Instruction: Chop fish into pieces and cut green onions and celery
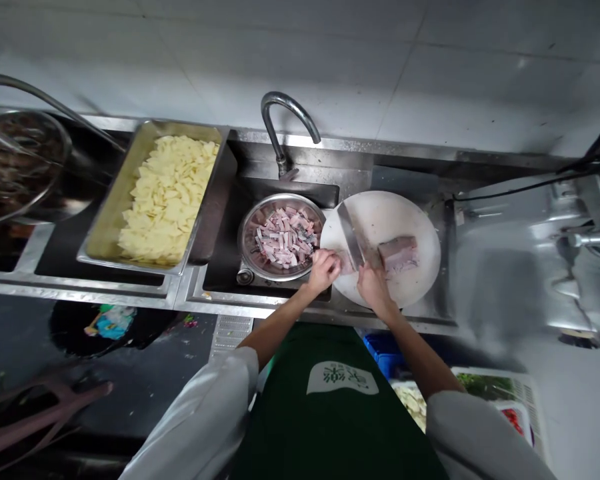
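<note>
A round white cutting board (390,213) lies on the steel counter beside the sink. A slab of pinkish meat (399,253) rests on it. My right hand (373,285) is closed round the handle of a cleaver (351,235), whose blade slants up across the board. My left hand (323,268) is curled at the board's left edge, fingers pressed on a small piece of meat (345,261) beside the blade. A steel bowl (280,237) of cut meat pieces sits in the sink, just left of my left hand.
A curved tap (285,120) rises behind the sink. A steel tray (155,193) of pale sliced vegetable sits to the left, with a large pot (15,167) beyond it. Crates of vegetables (485,393) stand on the floor at lower right. A pink stool (35,413) is at lower left.
</note>
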`<move>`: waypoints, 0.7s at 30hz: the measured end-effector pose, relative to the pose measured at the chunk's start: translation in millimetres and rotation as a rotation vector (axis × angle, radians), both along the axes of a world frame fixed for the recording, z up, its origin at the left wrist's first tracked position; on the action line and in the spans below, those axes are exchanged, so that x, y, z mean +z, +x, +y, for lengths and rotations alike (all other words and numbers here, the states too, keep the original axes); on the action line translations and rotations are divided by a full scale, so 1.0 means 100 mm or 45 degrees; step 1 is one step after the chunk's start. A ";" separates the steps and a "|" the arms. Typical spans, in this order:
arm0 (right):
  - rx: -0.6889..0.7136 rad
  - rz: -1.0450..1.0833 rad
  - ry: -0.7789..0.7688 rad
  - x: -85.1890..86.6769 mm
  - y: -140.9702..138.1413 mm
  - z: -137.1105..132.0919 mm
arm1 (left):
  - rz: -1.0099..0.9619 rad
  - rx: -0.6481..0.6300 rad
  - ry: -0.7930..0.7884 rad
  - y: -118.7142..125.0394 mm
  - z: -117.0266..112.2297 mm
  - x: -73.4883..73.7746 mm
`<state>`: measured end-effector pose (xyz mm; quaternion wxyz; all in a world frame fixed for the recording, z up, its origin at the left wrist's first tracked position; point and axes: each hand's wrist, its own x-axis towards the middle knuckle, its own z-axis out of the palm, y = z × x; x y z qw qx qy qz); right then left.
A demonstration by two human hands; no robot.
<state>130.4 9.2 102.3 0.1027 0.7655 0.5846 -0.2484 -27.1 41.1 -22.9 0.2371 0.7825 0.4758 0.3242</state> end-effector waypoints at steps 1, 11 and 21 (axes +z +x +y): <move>0.026 -0.011 -0.030 0.01 -0.06 -0.12 | 0.007 -0.061 -0.009 0.02 0.00 -0.01; 0.055 0.064 -0.285 0.04 -0.12 -0.63 | 0.026 -0.225 -0.099 0.12 0.04 -0.12; -0.005 0.020 -0.017 -0.04 0.10 0.08 | -0.028 0.038 -0.049 -0.05 -0.02 -0.06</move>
